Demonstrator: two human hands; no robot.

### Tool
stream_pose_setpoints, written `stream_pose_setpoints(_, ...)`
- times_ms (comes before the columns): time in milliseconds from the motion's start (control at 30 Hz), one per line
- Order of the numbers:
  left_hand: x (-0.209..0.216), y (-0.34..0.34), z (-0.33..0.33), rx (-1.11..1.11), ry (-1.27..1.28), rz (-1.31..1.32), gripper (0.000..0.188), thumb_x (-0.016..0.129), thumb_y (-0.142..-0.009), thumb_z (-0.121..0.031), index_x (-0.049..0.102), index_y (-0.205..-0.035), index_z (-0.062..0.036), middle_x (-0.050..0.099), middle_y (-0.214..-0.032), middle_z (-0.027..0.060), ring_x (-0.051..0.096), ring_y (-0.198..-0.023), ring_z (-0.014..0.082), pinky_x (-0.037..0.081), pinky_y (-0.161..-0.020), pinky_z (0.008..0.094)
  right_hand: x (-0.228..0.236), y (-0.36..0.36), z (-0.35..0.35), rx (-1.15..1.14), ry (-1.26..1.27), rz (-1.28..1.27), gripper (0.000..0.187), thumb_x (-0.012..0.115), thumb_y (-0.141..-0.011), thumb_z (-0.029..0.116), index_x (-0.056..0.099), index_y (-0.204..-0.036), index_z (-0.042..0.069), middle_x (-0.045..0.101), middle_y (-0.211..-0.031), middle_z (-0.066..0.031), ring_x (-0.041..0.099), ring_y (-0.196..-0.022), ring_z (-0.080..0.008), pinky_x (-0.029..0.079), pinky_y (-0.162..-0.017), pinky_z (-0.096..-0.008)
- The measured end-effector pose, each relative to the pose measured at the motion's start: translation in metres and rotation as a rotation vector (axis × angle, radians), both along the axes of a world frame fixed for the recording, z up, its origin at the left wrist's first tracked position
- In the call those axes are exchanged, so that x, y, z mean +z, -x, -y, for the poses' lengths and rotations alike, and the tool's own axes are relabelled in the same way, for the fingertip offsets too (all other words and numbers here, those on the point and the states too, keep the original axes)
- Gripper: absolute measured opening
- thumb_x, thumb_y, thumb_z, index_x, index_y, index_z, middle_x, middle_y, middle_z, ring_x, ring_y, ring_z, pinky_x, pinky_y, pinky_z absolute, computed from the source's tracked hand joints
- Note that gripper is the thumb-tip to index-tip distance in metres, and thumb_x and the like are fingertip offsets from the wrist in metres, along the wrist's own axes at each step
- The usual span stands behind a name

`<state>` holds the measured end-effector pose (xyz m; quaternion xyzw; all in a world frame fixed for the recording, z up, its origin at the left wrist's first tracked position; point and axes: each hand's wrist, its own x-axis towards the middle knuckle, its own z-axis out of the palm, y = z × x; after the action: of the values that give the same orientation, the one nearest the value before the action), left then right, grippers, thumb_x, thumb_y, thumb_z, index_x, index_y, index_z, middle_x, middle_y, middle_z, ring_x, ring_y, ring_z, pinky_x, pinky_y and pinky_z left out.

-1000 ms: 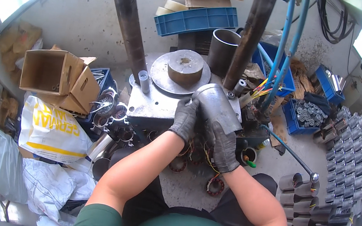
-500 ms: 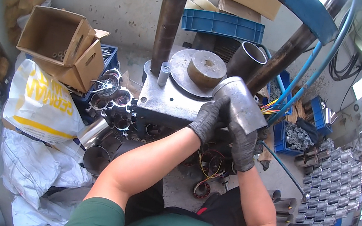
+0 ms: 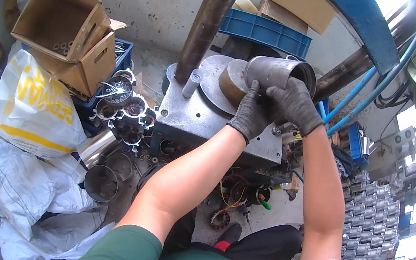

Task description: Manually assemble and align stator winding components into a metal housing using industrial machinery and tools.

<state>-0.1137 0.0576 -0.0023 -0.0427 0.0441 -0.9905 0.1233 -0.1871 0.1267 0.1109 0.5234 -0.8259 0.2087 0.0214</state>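
Note:
A grey metal cylinder (image 3: 268, 73) is held up over the press base, lying on its side with a dark open end toward the right. My left hand (image 3: 252, 112), in a dark grey glove, grips it from below near its left end. My right hand (image 3: 298, 105), gloved likewise, is closed on its right part. Just behind and left of the cylinder sits a thick round metal block (image 3: 233, 82) on a flat disc (image 3: 213, 71). A small upright metal pin (image 3: 192, 84) stands on the press base plate (image 3: 180, 115). The cylinder covers part of the block.
Two steel columns rise from the press, the left column (image 3: 212, 19) nearer me. Blue hoses (image 3: 358, 94) hang at the right. Cast metal rings (image 3: 125, 100), a cardboard box (image 3: 53, 24) and a white bag (image 3: 37, 108) lie left. Stacked metal housings (image 3: 370, 221) stand right.
Both hands have moved up and farther away with the cylinder, over the block. The cylinder has turned so its open end faces right. My view has shifted slightly.

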Motion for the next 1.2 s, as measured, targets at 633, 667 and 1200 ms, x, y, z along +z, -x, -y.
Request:
stream_pose_setpoints(633, -0.001, -0.064, 0.003, 0.374, 1.612, 0.517, 0.035, 0.070, -0.100, -0.029, 0.064, -0.117, 0.0007, 0.071, -0.094, 0.0091, 0.071, -0.087, 0.0189, 0.058, -0.081, 0.0342, 0.040, 0.081, 0.136, 0.446, -0.435, -0.815, 0.036, 0.074, -0.082, 0.016, 0.075, -0.117, 0.022, 0.069, -0.109, -0.0157, 0.070, -0.106, -0.0369, 0.058, -0.092, -0.0444)
stream_pose_setpoints(667, 0.001, -0.071, 0.002, 0.425, 1.716, 0.482, 0.037, 0.069, -0.099, -0.030, 0.066, -0.116, 0.0025, 0.073, -0.097, 0.0149, 0.073, -0.094, 0.0268, 0.058, -0.088, 0.0395, 0.042, 0.079, 0.136, 0.441, -0.468, -0.842, 0.035, 0.071, -0.085, 0.023, 0.074, -0.120, 0.021, 0.069, -0.105, -0.0176, 0.070, -0.103, -0.0394, 0.058, -0.091, -0.0460)
stream_pose_setpoints(1200, 0.012, -0.107, -0.011, -0.110, 2.649, 0.114, 0.050, 0.067, -0.095, -0.043, 0.069, -0.119, 0.0006, 0.073, -0.111, 0.0238, 0.070, -0.109, 0.0397, 0.054, -0.098, 0.0484, 0.098, 0.015, 0.110, 0.060, -0.828, -0.486, 0.047, 0.079, -0.072, 0.008, 0.072, -0.119, 0.007, 0.075, -0.108, -0.0192, 0.073, -0.105, -0.0330, 0.058, -0.089, -0.0407)
